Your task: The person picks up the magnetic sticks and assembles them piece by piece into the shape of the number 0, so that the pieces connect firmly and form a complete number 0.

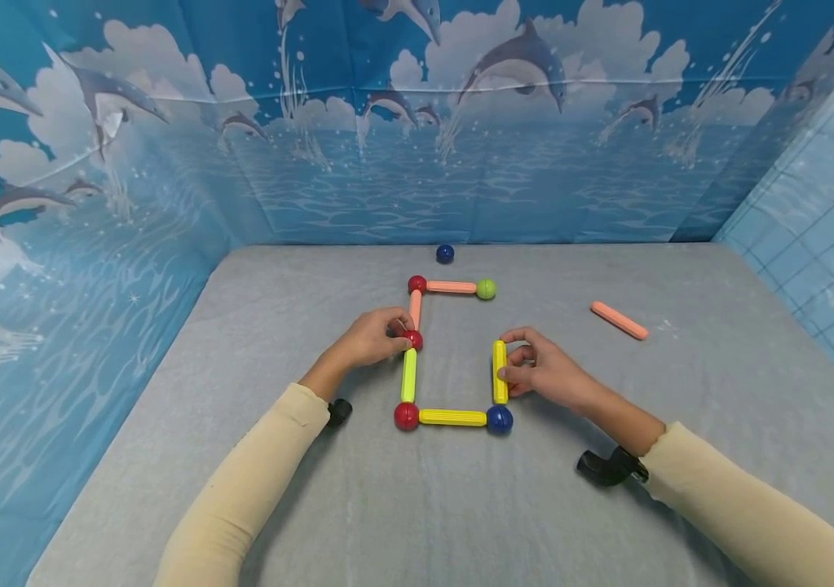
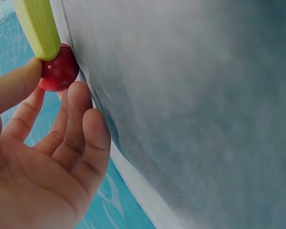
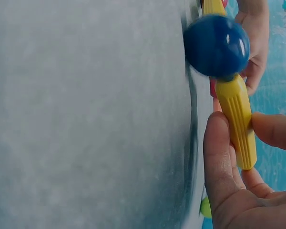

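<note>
My left hand [image 1: 375,337] pinches a red ball [image 2: 60,69] between thumb and fingers. That ball joins a yellow-green rod [image 1: 408,376] on the near side and a salmon rod [image 1: 415,309] on the far side. My right hand [image 1: 546,372] holds an upright-lying yellow rod [image 3: 237,125] between thumb and fingertips; its near end meets a blue ball [image 1: 500,419]. A second yellow rod [image 1: 452,417] links that blue ball to another red ball [image 1: 407,417] at the near left corner. At the far end, a third red ball [image 1: 417,284] connects through a salmon rod [image 1: 451,287] to a green ball [image 1: 486,289].
A loose blue ball [image 1: 445,253] lies by the back edge of the grey table [image 1: 284,281]. To the right of the joined pieces is a loose salmon rod [image 1: 619,320]. Dolphin-print curtains [image 1: 402,187] hang behind and along both sides.
</note>
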Tool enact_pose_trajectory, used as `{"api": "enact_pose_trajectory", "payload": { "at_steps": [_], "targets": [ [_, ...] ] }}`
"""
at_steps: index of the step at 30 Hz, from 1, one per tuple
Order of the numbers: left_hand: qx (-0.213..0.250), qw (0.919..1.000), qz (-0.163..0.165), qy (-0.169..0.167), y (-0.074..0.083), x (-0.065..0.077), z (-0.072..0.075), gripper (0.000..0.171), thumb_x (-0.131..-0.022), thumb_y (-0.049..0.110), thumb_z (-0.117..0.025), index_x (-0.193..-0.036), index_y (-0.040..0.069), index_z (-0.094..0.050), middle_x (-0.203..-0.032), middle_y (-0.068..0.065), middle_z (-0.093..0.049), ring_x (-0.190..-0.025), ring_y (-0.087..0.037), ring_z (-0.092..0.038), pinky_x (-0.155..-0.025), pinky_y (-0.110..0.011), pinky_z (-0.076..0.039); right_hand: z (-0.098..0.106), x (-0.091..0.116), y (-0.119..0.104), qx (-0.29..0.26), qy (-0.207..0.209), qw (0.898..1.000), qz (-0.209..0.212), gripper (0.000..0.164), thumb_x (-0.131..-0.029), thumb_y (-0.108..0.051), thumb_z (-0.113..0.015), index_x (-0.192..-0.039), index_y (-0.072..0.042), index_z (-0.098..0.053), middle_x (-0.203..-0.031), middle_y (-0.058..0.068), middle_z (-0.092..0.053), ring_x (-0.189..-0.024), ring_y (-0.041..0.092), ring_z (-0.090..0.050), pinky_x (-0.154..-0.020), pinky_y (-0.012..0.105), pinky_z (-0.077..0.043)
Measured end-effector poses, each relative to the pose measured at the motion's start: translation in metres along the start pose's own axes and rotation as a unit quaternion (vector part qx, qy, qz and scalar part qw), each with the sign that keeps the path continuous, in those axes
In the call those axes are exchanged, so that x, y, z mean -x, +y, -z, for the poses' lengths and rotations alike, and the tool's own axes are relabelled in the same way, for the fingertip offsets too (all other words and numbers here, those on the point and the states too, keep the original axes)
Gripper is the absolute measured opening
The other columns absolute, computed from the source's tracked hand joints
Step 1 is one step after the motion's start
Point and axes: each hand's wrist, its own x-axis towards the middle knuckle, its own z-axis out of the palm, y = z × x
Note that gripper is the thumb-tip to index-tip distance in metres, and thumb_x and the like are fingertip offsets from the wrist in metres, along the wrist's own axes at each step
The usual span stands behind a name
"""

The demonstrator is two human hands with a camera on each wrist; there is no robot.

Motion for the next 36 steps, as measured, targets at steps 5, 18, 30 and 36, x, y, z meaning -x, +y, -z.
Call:
{"api": "enact_pose_trajectory", "payload": {
  "at_steps": [5, 18, 30, 36],
  "targets": [
    [-0.005, 1.0, -0.002, 0.001, 0.001, 0.001, 0.0, 0.015, -0.093, 0.019, -0.067, -0.107, 0.017, -0.062, -0.11, -0.009, -0.066, -0.079, -0.021, -0.06, -0.065, -0.028, -0.049, -0.001, -0.002, 0.0, 0.005, -0.001, 1.0, -0.004, 0.058, -0.096, -0.014, -0.063, -0.143, -0.003, -0.032, -0.11, 0.018, -0.059, -0.081, 0.019, -0.067, -0.077, 0.035, -0.06],
    [-0.046, 0.9973, 0.006, 0.057, 0.019, -0.035, 0.023, 0.019, -0.098, 0.024, -0.062, -0.113, 0.014, -0.065, -0.12, -0.007, -0.064, -0.1, -0.023, -0.058, -0.08, -0.036, -0.052, -0.004, -0.009, 0.002, 0.019, -0.008, 1.0, -0.012, 0.056, -0.097, -0.013, -0.061, -0.144, -0.004, -0.034, -0.11, 0.018, -0.06, -0.081, 0.018, -0.066, -0.078, 0.034, -0.06],
    [-0.204, 0.9762, -0.049, 0.056, 0.038, -0.113, 0.03, 0.043, -0.101, 0.027, -0.054, -0.144, 0.021, -0.052, -0.155, -0.004, -0.042, -0.141, -0.029, -0.039, -0.117, -0.049, -0.034, -0.001, -0.007, 0.01, 0.012, -0.017, 1.0, -0.011, 0.057, -0.098, -0.015, -0.061, -0.145, -0.002, -0.033, -0.108, 0.017, -0.061, -0.081, 0.018, -0.067, -0.077, 0.033, -0.06],
    [-0.242, 0.9688, -0.051, 0.015, 0.04, -0.127, 0.028, 0.048, -0.103, 0.025, -0.05, -0.151, 0.022, -0.043, -0.162, -0.002, -0.031, -0.146, -0.029, -0.03, -0.121, -0.052, -0.025, -0.001, -0.011, 0.008, 0.012, -0.019, 1.0, -0.008, 0.057, -0.097, -0.015, -0.062, -0.145, -0.002, -0.033, -0.108, 0.016, -0.062, -0.082, 0.017, -0.066, -0.077, 0.033, -0.06]
  ]
}}
